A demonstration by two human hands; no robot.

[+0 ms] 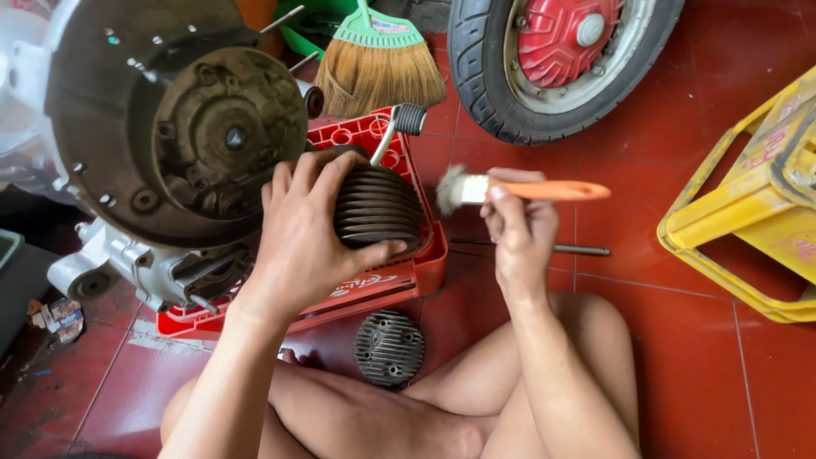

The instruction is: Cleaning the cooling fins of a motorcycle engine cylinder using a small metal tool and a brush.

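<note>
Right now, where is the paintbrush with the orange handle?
The paintbrush is in the right hand, right of centre in the head view, bristles pointing at the finned cylinder gripped by the left hand.

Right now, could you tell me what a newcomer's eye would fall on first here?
At the centre, the left hand grips a dark finned cylinder over a red crate, while the right hand holds an orange-handled brush beside it. A grimy engine fills the upper left, and a red-hubbed wheel lies at the top.

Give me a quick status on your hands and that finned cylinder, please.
Left hand gripping dark finned metal cylinder over red plastic crate. Right hand holding orange-handled brush, bristles beside cylinder. Nothing between them.
</note>
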